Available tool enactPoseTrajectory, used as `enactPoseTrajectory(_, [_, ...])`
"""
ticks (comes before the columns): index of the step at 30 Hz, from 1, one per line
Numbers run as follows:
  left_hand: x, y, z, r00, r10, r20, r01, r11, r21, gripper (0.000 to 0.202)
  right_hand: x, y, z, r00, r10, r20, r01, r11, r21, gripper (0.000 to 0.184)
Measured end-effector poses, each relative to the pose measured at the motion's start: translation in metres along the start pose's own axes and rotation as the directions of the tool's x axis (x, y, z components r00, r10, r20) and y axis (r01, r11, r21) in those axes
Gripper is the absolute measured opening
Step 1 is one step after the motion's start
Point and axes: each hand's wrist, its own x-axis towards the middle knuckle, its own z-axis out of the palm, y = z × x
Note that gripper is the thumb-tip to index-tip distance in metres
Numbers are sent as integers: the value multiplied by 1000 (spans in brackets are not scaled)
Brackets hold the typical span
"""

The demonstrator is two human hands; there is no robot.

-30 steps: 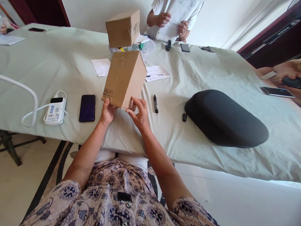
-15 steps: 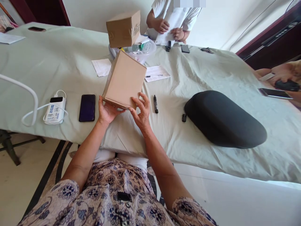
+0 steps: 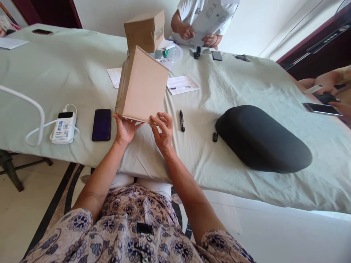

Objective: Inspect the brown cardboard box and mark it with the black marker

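**Cloth-covered table, one carton in hand**

Pale green cloth covers a long table; all items below lie on it or are held above it.

Item 1. Cardboard box, brown, sealed with tape along its left face, held tilted above the near table edge, plain broad face toward the camera. Left hand cups the lower left corner from beneath, palm up; right hand pinches the lower right edge with fingertips. Both grasp the box; it touches nothing else. Judged state: box lifted and being handled; no flap is open and nothing has been written on the visible face.

Item 2. Black marker, capped, just right of the right hand; a small black piece near it.

Item 3. Dark phone, face up, left of the left hand; beyond it a white power bank with cable.

Item 4. Black oval case, well right.

Item 5. Second carton, far side, with papers near it.

Item 6. Another person's hands holding a sheet at the far edge.
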Motion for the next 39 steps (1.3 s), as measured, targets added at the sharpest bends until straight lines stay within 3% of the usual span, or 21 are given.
enactPoseTrajectory(3, [0, -2, 0, 1000, 9, 20, -9, 1000, -1, 82, 1, -2, -1, 999, 3, -36, -3, 1000, 11, 29])
enactPoseTrajectory(8, [-4, -6, 7, 999, -26, 47, 26, 1000, -6, 83, 3, -4, -1, 984, -116, -135, 112, 993, -36, 23])
enactPoseTrajectory(12, [-10, -11, 20, 999, 8, 34, -6, 998, -69, 83, 3, -8, 3, 962, -236, -136, 225, 970, -86, 19])
enactPoseTrajectory(17, [-14, -16, 31, 994, 108, 27, -104, 988, -117, 80, -4, -12, 11, 956, -282, -79, 273, 956, -103, 23])
enactPoseTrajectory(24, [-11, -19, 26, 996, 31, -84, -29, 999, 31, 106, -10, -12, 17, 981, -178, 78, 187, 973, -134, 26])
enactPoseTrajectory(27, [-9, -20, 21, 993, 43, -106, -32, 994, 103, 105, -6, -14, 14, 968, -234, 92, 245, 960, -138, 22])
enactPoseTrajectory(30, [-6, -16, 13, 996, 59, -73, -40, 971, 236, 104, -1, -12, 6, 952, -304, 31, 305, 935, -183, 23])
enactPoseTrajectory(35, [0, 0, -2, 999, -18, 34, 2, 905, 425, 87, 9, 8, -15, 983, -169, -67, 148, 958, -244, 32])
enactPoseTrajectory(39, [5, 16, -15, 995, -79, 56, 38, 850, 525, 90, 17, 27, -33, 983, -72, -166, 32, 972, -234, 37])
